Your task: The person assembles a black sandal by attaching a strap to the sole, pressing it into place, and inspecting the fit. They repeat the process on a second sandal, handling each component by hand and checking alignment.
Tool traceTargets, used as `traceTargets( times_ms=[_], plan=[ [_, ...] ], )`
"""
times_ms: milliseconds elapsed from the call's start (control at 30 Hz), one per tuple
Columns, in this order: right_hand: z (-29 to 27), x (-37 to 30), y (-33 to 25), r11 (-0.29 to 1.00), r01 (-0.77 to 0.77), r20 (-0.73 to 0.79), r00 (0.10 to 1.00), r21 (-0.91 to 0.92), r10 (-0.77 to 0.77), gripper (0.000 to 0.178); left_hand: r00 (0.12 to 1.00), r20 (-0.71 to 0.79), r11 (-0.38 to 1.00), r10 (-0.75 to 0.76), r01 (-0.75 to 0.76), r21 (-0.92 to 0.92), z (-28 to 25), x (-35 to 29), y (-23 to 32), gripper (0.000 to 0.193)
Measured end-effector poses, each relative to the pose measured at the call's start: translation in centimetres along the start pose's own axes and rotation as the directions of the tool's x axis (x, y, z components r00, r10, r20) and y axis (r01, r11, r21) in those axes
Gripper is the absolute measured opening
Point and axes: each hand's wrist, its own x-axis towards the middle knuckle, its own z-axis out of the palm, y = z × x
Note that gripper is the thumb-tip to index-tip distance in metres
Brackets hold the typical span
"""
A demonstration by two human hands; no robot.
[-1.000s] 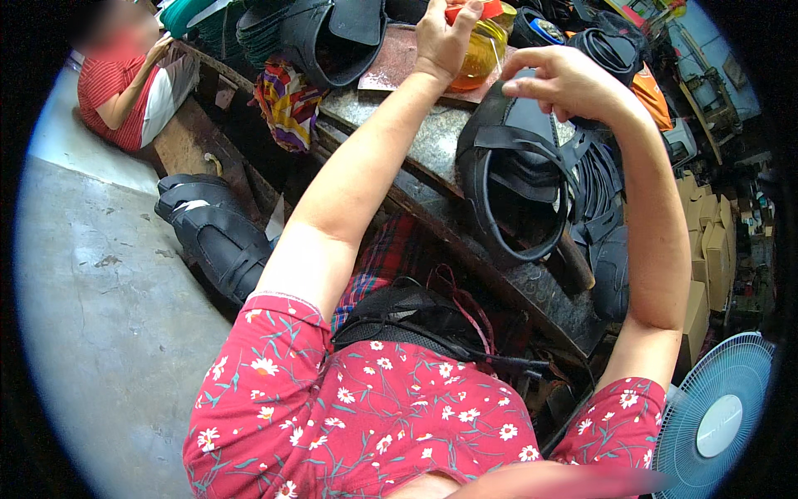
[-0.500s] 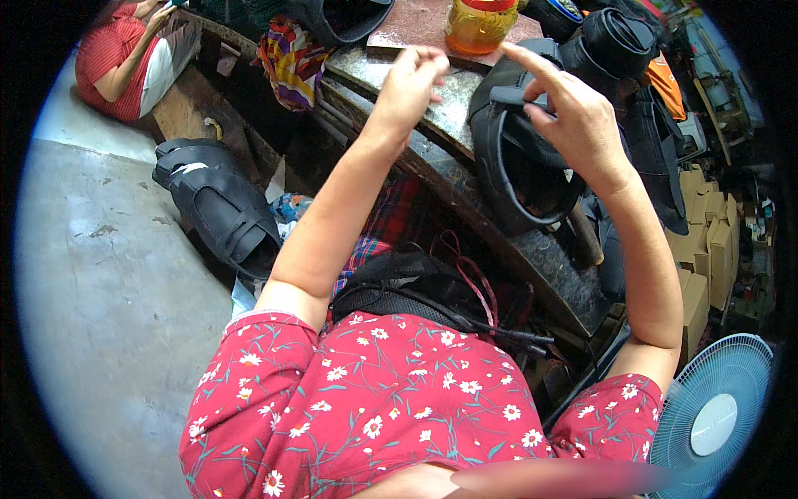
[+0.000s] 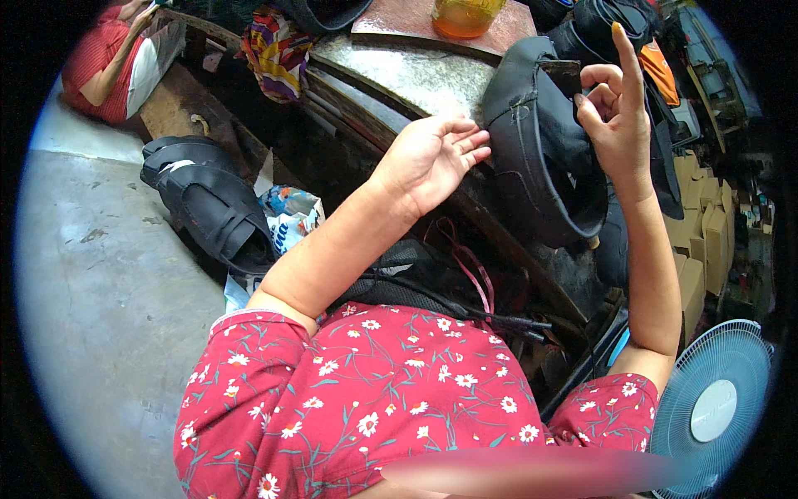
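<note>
A curved black piece [image 3: 524, 150] with stitched seams and a thick rolled edge stands tilted on the bench; its exact kind I cannot tell. My left hand [image 3: 432, 162] is open, palm turned up, with its fingertips beside the piece's left side; whether they touch it I cannot tell. At the piece's right, my right hand [image 3: 619, 125] points its index finger upward, with a yellowish smear on the tip. Its thumb and other fingers are bent, and nothing shows between them. A jar of amber liquid [image 3: 465, 17] stands on a reddish slab [image 3: 391, 25] behind.
Several black stitched pieces [image 3: 208, 200] lie stacked at the left. More black pieces [image 3: 611, 33] are heaped at the back right, near folded cardboard [image 3: 694, 216]. A fan [image 3: 715, 407] stands at the lower right. Another person [image 3: 108, 75] sits at the far left.
My left hand has come down and right, its palm turned up. My right hand has moved right and raised its index finger from near the jar. The black piece has shifted and turned slightly.
</note>
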Motion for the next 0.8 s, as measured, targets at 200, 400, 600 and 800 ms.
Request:
traceTargets(
  times_ms=[200, 400, 600, 800],
  plan=[
    [-0.8, -1.5, 0.0, 0.993, -0.031, 0.009, 0.999, -0.118, 0.032, 0.086, 0.983, -0.020, 0.944, -0.181, 0.179, 0.275, -0.2, -1.0, -2.4, 0.017],
    [-1.8, -1.9, -1.0, 0.997, 0.000, 0.104, 0.995, -0.074, 0.007, 0.084, 0.966, 0.257, 0.979, -0.025, -0.028, 0.200, 1.8, -0.1, -2.6, 0.017],
    [-3.1, -2.1, -3.6, 0.983, 0.169, 0.003, 0.986, -0.073, -0.169, 0.058, 0.941, 0.314, 0.940, 0.127, -0.215, 0.265, 3.3, -0.1, -2.7, 0.024],
    [-3.8, -3.3, -6.1, 0.996, -0.030, 0.185, 0.982, -0.086, 0.046, 0.029, 0.925, 0.345, 0.934, 0.159, -0.254, 0.250, 3.8, -0.6, -3.2, 0.026]
  ],
)
